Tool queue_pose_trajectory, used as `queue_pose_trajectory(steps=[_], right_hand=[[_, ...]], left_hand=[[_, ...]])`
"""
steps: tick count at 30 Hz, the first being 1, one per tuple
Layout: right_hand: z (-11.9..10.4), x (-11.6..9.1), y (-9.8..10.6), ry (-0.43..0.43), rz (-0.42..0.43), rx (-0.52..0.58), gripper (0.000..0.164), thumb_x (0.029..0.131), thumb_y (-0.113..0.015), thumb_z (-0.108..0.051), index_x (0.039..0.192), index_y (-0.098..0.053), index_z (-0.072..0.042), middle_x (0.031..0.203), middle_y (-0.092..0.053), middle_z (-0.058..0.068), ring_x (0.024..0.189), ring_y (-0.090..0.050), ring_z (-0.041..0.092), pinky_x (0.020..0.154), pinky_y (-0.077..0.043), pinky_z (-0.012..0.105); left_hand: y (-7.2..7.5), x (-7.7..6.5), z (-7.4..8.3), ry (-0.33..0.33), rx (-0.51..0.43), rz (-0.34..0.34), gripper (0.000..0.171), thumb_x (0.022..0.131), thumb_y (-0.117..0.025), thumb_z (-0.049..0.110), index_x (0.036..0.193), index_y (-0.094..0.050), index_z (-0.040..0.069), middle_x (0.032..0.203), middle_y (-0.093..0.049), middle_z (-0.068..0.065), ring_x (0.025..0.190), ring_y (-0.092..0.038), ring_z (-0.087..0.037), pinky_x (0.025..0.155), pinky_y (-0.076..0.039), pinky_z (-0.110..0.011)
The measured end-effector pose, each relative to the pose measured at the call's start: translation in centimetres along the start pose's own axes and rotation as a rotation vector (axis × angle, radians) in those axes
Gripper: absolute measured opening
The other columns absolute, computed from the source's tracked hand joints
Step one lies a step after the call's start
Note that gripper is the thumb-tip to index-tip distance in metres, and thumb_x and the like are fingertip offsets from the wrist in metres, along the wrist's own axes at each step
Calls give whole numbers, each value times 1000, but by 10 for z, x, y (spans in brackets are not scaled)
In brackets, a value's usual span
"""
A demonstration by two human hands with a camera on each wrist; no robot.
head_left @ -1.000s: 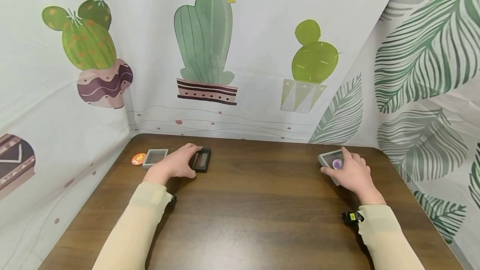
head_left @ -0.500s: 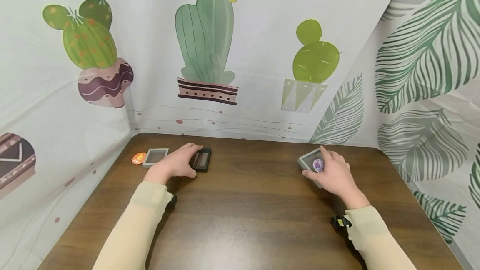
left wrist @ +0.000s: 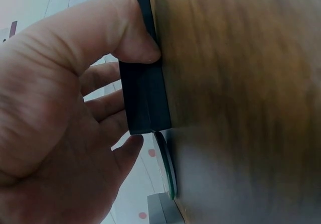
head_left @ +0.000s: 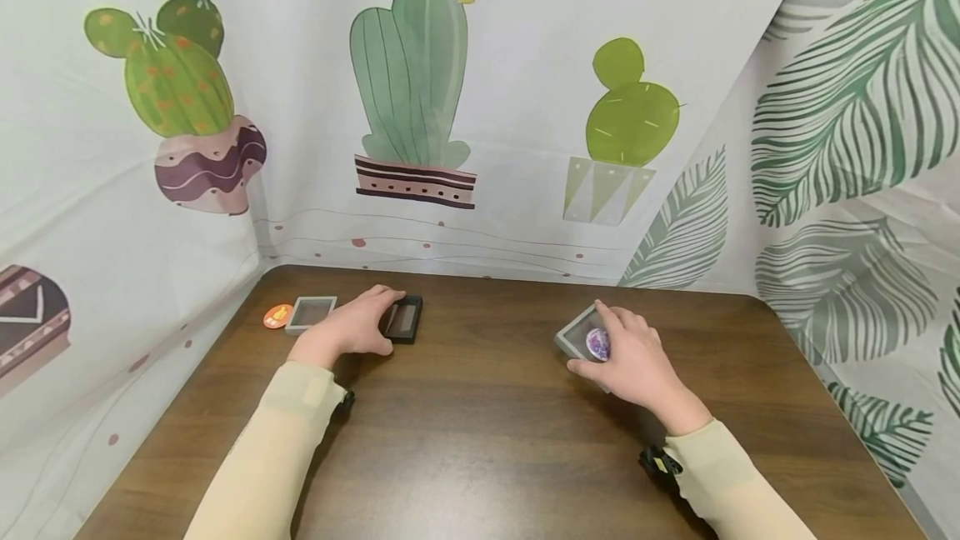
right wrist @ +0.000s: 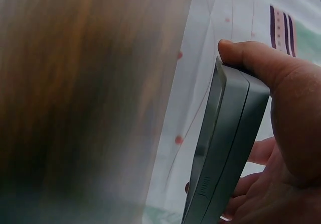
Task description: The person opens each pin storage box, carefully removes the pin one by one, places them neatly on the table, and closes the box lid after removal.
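Observation:
A small black display frame (head_left: pixel 404 321) lies flat on the brown table, and my left hand (head_left: pixel 351 327) grips it by its edges. The left wrist view has the thumb (left wrist: pixel 135 43) on one side of the black frame, the other fingers behind it. Lifted off the table, a grey display frame (right wrist: pixel 225 138) tilts in my right hand (head_left: pixel 636 359), thumb on one edge and fingers on the far one. Behind its clear window sits a round purple picture badge (head_left: pixel 597 344). My right palm covers part of this frame.
Left of my left hand lies a second grey frame (head_left: pixel 311 313), with a round orange badge (head_left: pixel 278 317) at its left side. A thin round disc with a green edge (left wrist: pixel 169 171) shows beside the black frame. Cactus-print cloth (head_left: pixel 517 107) hangs behind the table (head_left: pixel 480 423).
My right hand has carried the grey frame with the purple badge leftward, toward the table's middle. The left hand and the black frame have stayed in place.

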State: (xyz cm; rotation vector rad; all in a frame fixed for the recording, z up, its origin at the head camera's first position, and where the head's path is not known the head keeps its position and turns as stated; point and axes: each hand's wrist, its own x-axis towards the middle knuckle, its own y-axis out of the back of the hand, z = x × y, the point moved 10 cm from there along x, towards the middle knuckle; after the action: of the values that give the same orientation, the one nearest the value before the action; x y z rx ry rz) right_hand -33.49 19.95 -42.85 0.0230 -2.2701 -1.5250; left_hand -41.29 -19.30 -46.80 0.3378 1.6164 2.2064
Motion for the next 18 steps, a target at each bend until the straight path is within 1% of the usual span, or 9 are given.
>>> queue_pose_trajectory(steps=[3,8,10,18], right_hand=[[-10,-2,-2,28,5,-5,106,67,-78,-65,147,-41,-7,130,-52,19,113,-46,37,92,-35,56],[-25,-5,-8,69,-8,-7,105,68,-76,-67,148,-41,-8,128,-52,15,112,-47,31,91,-36,52],[-32,-7,-10,84,-15,-6,105,68,-75,-67,148,-41,-9,129,-52,14,112,-47,28,91,-37,50],[-59,-15,-19,143,-46,0,107,68,-75,-68,151,-37,-13,134,-49,12,117,-45,26,95,-36,47]], left_hand=[[0,0,0,-3,4,1,92,65,-78,24,148,-40,9,146,-40,-10,123,-45,-26,94,-44,-46],[0,1,0,-3,11,4,93,65,-79,25,148,-40,9,146,-40,-9,124,-44,-25,94,-43,-45],[0,1,-1,-6,11,5,93,65,-78,24,148,-40,9,146,-40,-9,124,-44,-25,95,-43,-44],[0,0,0,-7,-1,9,93,64,-79,24,148,-40,9,145,-41,-9,124,-44,-25,94,-43,-44]])
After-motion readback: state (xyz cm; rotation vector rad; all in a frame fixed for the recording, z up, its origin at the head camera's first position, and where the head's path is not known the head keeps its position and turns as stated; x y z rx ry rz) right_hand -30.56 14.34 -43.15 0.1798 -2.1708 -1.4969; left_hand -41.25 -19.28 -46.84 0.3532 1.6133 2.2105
